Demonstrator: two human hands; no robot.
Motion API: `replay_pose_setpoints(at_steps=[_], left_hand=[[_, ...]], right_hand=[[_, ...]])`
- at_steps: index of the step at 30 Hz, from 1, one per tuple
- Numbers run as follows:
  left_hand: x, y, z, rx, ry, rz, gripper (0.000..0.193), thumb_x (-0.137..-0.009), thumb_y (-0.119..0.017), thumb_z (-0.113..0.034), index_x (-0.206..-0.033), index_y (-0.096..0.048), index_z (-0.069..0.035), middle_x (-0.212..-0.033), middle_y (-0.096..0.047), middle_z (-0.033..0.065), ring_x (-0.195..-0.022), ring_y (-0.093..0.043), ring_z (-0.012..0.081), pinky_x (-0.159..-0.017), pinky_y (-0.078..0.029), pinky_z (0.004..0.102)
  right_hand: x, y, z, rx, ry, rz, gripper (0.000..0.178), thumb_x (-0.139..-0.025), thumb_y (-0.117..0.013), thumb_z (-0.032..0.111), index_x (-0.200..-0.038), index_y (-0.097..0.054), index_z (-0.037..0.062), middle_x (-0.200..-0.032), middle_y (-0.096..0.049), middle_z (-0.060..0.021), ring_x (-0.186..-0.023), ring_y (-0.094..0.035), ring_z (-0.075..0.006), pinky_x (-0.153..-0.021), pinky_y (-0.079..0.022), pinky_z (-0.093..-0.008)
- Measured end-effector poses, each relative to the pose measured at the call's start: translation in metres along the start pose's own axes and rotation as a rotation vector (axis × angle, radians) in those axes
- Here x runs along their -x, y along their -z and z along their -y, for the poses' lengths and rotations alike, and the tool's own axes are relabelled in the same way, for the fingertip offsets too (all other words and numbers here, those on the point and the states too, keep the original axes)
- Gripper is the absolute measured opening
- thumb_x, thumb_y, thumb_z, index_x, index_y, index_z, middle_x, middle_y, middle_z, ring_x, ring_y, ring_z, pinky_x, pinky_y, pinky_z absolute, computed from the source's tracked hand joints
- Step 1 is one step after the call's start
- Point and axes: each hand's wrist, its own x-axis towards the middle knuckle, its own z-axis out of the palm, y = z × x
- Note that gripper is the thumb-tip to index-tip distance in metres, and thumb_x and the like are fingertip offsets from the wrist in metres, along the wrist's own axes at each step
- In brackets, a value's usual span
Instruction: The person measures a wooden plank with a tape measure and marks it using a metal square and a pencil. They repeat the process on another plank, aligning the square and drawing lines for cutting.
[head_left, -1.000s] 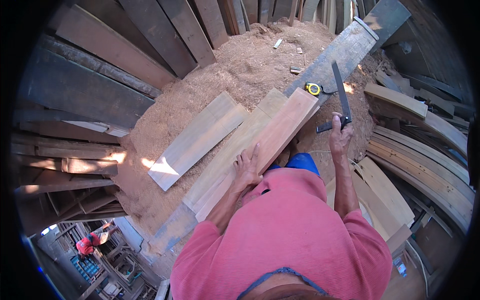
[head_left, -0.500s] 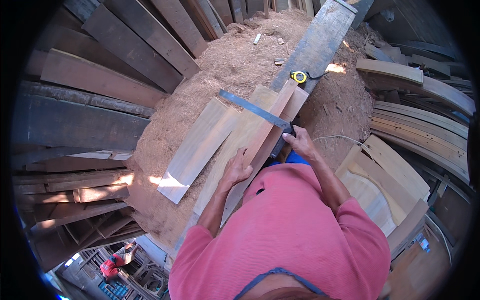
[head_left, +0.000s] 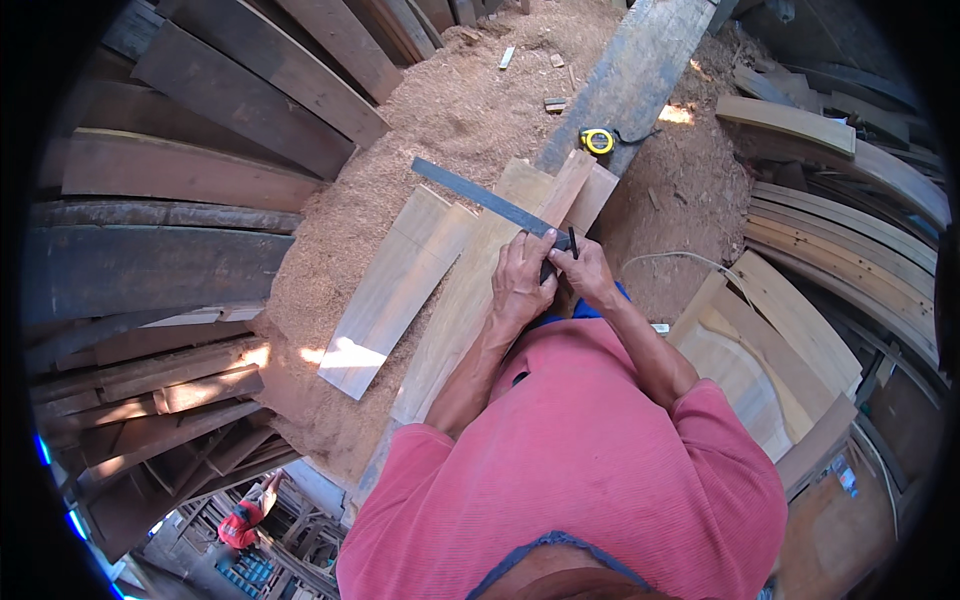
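A try square point(head_left: 485, 198) lies with its long metal blade across the boards, pointing to the far left. My left hand point(head_left: 520, 272) is closed around its dark stock end, pressing it to the narrow reddish board point(head_left: 568, 190). Close beside it, my right hand point(head_left: 588, 272) pinches a short dark pencil that stands up at the blade's near end. Under the square lies a wider pale board point(head_left: 465, 285). Beyond the board ends a yellow and black tape measure point(head_left: 597, 141) rests on the long grey plank point(head_left: 630, 75).
A loose pale board point(head_left: 395, 290) lies on the sawdust to the left. Planks point(head_left: 180, 175) lean along the left side. Curved wood pieces point(head_left: 845, 245) are stacked at the right, with a panel point(head_left: 760, 370) nearer me. A person in red point(head_left: 240, 525) is at the lower left.
My left hand has moved from the board up to the square's stock. My right hand has let go of the stock and now holds the pencil upright. The square has shifted slightly left.
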Motion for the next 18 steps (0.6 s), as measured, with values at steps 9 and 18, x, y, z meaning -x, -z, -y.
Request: replay_pose_setpoints(at_steps=[9, 18], left_hand=[[0.0001, -0.0051, 0.0024, -0.005, -0.006, -0.037, 0.078, -0.081, -0.081, -0.016, -0.156, -0.064, -0.025, -0.144, -0.061, 0.0307, -0.122, -0.063, 0.0505, -0.105, -0.055, 0.0556], [0.0001, -0.0064, 0.0031, -0.038, -0.005, -0.035, 0.077, -0.082, -0.080, -0.020, -0.157, -0.063, -0.028, -0.147, -0.060, 0.0286, -0.124, -0.062, 0.0494, -0.104, -0.055, 0.0552]], right_hand=[[-0.0015, -0.0053, -0.0075, 0.018, 0.081, -0.110, 0.016, -0.096, -0.077, 0.010, -0.103, -0.072, -0.0031, -0.085, -0.067, 0.0012, -0.076, -0.060, -0.0074, -0.066, -0.051, -0.0277], [-0.0014, -0.0050, -0.0018, 0.053, 0.101, -0.106, 0.014, -0.097, -0.076, 0.010, -0.104, -0.073, -0.0019, -0.086, -0.065, 0.0024, -0.078, -0.057, -0.0067, -0.067, -0.049, -0.0273]])
